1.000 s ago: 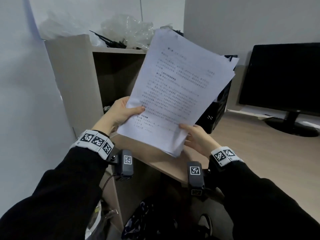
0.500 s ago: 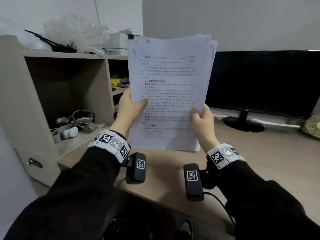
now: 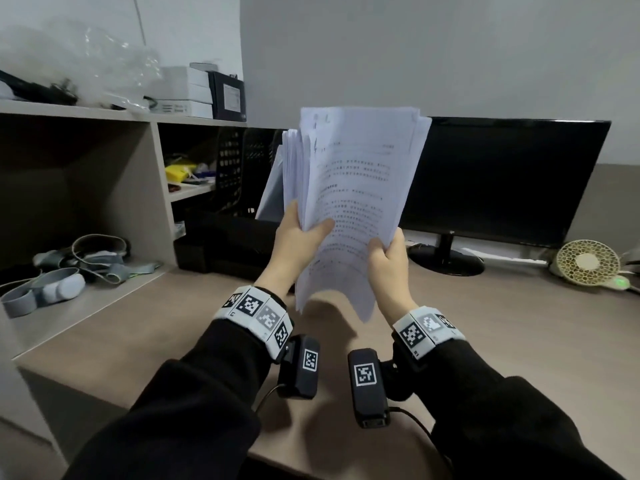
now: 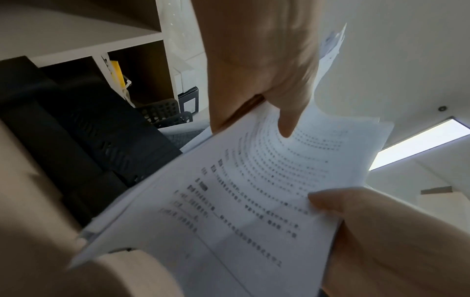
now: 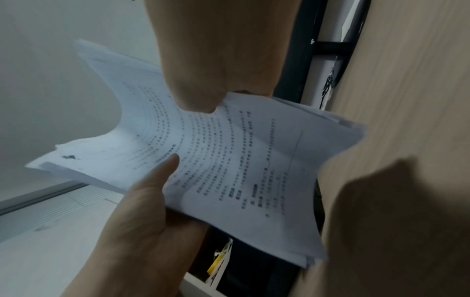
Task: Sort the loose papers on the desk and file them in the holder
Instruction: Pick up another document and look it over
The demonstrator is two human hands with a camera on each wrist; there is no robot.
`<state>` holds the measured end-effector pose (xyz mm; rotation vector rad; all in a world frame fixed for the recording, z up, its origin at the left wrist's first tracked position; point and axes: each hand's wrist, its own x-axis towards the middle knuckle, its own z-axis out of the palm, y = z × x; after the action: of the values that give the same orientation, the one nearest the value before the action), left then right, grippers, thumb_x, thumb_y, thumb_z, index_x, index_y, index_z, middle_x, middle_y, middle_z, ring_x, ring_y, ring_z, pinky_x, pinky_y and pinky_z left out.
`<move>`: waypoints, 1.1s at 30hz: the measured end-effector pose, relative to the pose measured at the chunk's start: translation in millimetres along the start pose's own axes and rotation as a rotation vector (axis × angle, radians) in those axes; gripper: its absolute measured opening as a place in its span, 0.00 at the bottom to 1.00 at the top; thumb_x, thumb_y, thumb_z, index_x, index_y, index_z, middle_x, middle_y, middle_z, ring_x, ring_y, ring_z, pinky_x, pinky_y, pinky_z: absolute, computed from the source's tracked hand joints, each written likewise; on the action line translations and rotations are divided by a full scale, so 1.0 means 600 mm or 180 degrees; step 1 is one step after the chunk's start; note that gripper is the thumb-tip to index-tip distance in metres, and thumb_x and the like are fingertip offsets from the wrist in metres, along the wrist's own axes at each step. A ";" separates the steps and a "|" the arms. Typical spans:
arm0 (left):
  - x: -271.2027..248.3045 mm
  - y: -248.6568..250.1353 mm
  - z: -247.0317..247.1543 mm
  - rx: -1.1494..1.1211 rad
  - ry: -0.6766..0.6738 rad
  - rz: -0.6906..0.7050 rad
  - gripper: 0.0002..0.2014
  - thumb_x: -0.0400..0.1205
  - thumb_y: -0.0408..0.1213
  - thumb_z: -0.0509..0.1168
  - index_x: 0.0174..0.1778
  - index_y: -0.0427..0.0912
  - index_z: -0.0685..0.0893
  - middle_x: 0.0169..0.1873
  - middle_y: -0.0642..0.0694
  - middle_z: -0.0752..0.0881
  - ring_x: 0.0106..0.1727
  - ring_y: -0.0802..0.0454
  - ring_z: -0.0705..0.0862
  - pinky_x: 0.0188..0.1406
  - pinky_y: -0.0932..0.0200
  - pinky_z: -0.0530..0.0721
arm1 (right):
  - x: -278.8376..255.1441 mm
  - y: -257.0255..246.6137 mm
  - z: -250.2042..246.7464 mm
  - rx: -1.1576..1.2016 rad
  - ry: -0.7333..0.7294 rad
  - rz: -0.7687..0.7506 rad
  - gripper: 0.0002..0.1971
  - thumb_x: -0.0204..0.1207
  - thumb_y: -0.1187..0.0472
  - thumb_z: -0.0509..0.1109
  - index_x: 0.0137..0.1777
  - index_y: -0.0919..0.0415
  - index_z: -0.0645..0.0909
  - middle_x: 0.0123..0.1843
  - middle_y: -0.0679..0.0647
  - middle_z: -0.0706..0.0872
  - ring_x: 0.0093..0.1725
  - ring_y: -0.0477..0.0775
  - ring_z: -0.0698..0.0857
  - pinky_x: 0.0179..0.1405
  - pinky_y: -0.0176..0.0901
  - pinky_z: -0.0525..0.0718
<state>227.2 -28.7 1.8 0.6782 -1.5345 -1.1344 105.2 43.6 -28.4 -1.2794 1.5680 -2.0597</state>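
Note:
I hold a thick stack of printed white papers (image 3: 356,188) upright above the desk (image 3: 502,341), its sheets fanned and bent. My left hand (image 3: 298,237) grips the stack's lower left edge, thumb across the front page. My right hand (image 3: 389,254) pinches its lower right edge. Both wrist views show the same stack (image 4: 241,191) (image 5: 229,160) curved between thumbs and fingers. Behind the stack stands a black mesh file holder (image 3: 239,161) with a sheet leaning in it, over a black tray (image 3: 221,240).
A black monitor (image 3: 502,178) stands at the back right, a small round fan (image 3: 587,263) beside it. The shelf unit (image 3: 152,157) on the left carries straps and grey devices (image 3: 59,275), a yellow item (image 3: 180,171), and boxes (image 3: 187,91) on top.
The view has swung right, from the shelf toward the monitor. The stack has moved forward toward the holder; its sheets now fan apart and bend, and both hands keep hold.

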 end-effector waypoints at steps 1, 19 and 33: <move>0.004 -0.006 0.000 0.0046 -0.0034 -0.0061 0.29 0.68 0.47 0.76 0.65 0.47 0.78 0.57 0.48 0.86 0.58 0.50 0.86 0.58 0.42 0.86 | 0.002 0.004 -0.005 -0.0001 0.0024 0.0043 0.12 0.82 0.67 0.57 0.59 0.51 0.71 0.50 0.41 0.81 0.53 0.43 0.82 0.53 0.47 0.84; 0.041 -0.042 0.006 0.0174 0.0256 -0.0574 0.24 0.71 0.34 0.77 0.62 0.39 0.82 0.57 0.41 0.87 0.58 0.42 0.85 0.62 0.42 0.83 | 0.047 0.047 -0.037 -0.0287 0.0254 0.0272 0.15 0.77 0.66 0.63 0.63 0.57 0.75 0.55 0.52 0.84 0.56 0.53 0.83 0.56 0.55 0.85; 0.047 -0.059 0.014 0.0235 0.0048 -0.1259 0.20 0.81 0.27 0.67 0.70 0.31 0.76 0.62 0.36 0.82 0.63 0.37 0.82 0.55 0.52 0.81 | 0.049 0.070 -0.039 -0.0486 -0.0047 0.0433 0.18 0.75 0.72 0.56 0.61 0.57 0.78 0.57 0.53 0.85 0.58 0.54 0.83 0.58 0.52 0.83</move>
<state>206.5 -64.3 -18.4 1.0714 -1.4722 -1.3633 57.9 23.1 -51.8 -1.1975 1.7826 -1.8760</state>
